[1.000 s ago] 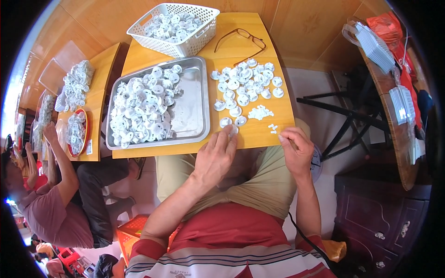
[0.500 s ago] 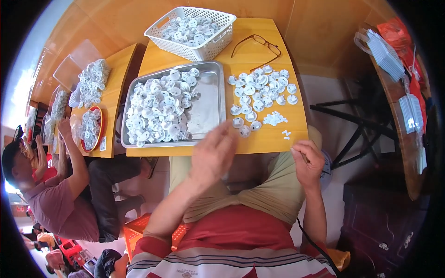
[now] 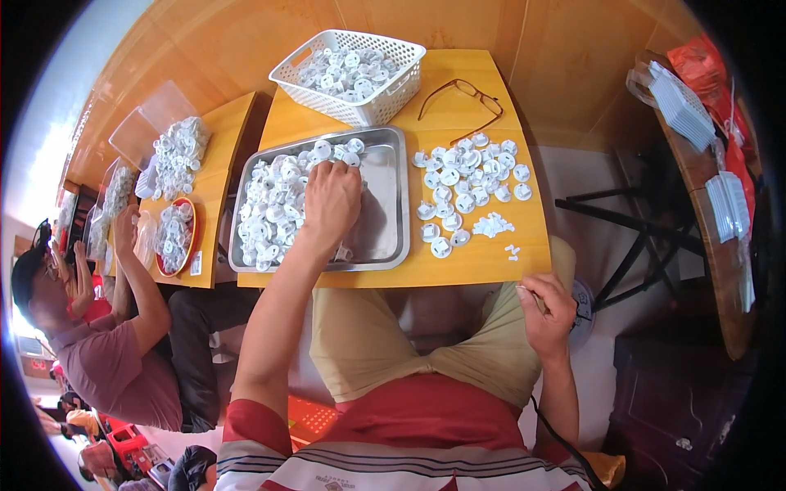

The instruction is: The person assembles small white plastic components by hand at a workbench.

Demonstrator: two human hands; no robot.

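A metal tray (image 3: 400,213) holds a heap of round white plastic parts (image 3: 274,204), which look like small plug-shaped fittings. My left hand (image 3: 332,200) is over the heap's right side, its fingers bent down into the parts and pressed together; the fingertips are hidden. Off the table's front right edge, my right hand (image 3: 548,313) is closed in a pinch, with a tiny white piece showing at the fingertips. Nearer to it on the table lie a little pile of small white pieces (image 3: 494,225) and several loose ones (image 3: 512,252). Behind these are spread more round white parts (image 3: 467,176).
A white perforated basket (image 3: 393,102) full of parts stands at the table's back, beside eyeglasses (image 3: 467,86). To the left, a person (image 3: 123,368) works at another table with a red-rimmed bowl (image 3: 194,237). At right are a black folding stand (image 3: 639,237) and a wooden tabletop (image 3: 720,270).
My left hand has moved left and away from me, from the table's front edge into the tray's heap. My right hand keeps its pinch. The whole view has shifted slightly.
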